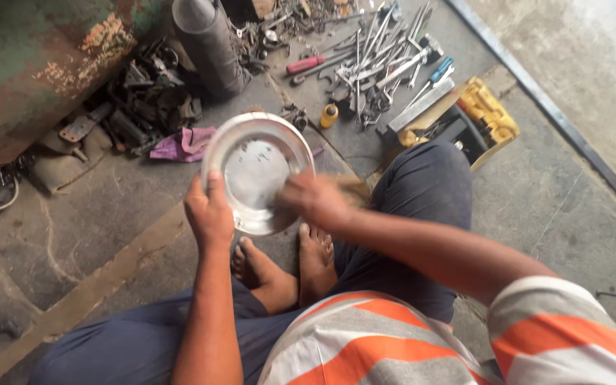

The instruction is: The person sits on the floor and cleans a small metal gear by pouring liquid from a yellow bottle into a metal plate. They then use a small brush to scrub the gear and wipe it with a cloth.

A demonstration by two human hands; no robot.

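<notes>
Held round metal dish (254, 171) up over bare feet (286, 267), above concrete floor (108, 214). Dish round, so no real long axis; hollow face turned up toward camera, tilted a bit, far rim toward tool pile (379, 64). Left hand (209, 210) gripped near-left rim, thumb laid on inner face. Right hand (319, 199) pressed on lower-right rim, blurred; fingers curled, maybe w/ a brownish pad, can't tell. Purple rag (187, 142) lay just left of dish.

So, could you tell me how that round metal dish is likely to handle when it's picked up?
The metal dish looks thin and rigid, so probably light and stiff. Its shiny surface may be slippery; the left hand grips its rim. The right hand is blurred against its face. Being round, it might roll if dropped on edge.
</notes>
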